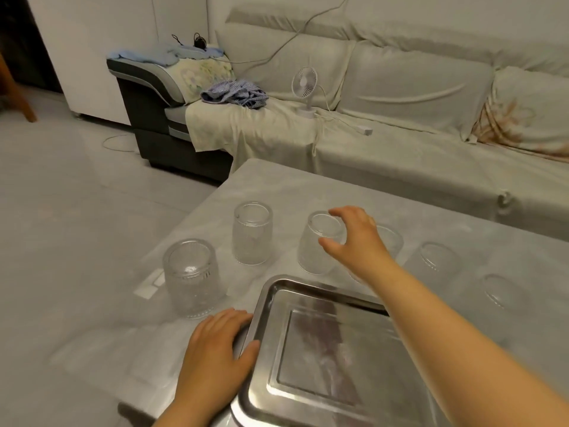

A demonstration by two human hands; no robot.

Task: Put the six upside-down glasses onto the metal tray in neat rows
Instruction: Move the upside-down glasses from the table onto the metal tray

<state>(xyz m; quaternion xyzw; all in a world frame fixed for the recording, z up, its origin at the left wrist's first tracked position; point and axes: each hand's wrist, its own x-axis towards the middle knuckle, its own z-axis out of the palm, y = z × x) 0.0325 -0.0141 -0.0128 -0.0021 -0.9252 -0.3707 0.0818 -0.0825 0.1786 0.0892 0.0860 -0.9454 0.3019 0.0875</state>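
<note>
Six clear ribbed glasses stand upside down on the grey table in an arc behind the metal tray (261, 306). From the left they are glass one (191, 280), glass two (252, 234), glass three (314, 251), glass four (392, 240) partly hidden by my wrist, glass five (435, 261) and glass six (500, 292). My right hand (354, 238) reaches over the tray, with thumb and fingers set around the upturned base of glass three, which stands on the table. My left hand (220, 343) grips the tray's left rim, thumb over the edge. The tray holds nothing.
The marble-look table (277, 186) ends at its left edge just beyond glass one. Behind it runs a covered sofa (400, 149) carrying a small white fan (304, 84), a cable and folded clothes. Tiled floor (61, 195) lies to the left.
</note>
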